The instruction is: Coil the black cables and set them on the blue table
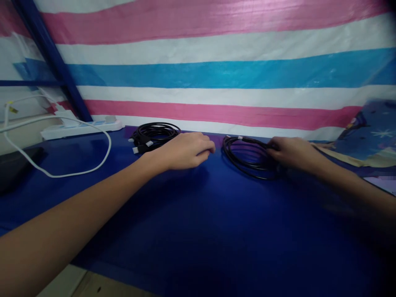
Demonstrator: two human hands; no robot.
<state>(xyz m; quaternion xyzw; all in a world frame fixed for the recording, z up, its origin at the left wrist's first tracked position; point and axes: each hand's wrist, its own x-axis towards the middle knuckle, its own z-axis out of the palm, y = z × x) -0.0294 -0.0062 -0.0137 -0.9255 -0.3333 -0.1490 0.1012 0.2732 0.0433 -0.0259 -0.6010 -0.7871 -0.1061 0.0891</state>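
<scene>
Near the back of the blue table, my right hand (284,150) is closed on the right side of a coiled black cable (244,159). That coil rests on or just above the tabletop, with pale connector ends at its upper left. My left hand (193,150) is palm down between the two coils, its fingers slightly curled and apart, with nothing seen in it. Just left of it lies a second black cable coil (156,132) with several connectors at its front left; my left wrist and hand hide part of its right side.
On the left, a white power strip (80,130) bears a plugged-in charger (66,116) with a looping white cable (109,150). A dark flat object (18,167) sits at the left edge. Striped sheeting (216,74) hangs behind; patterned blue fabric (368,132) is at right.
</scene>
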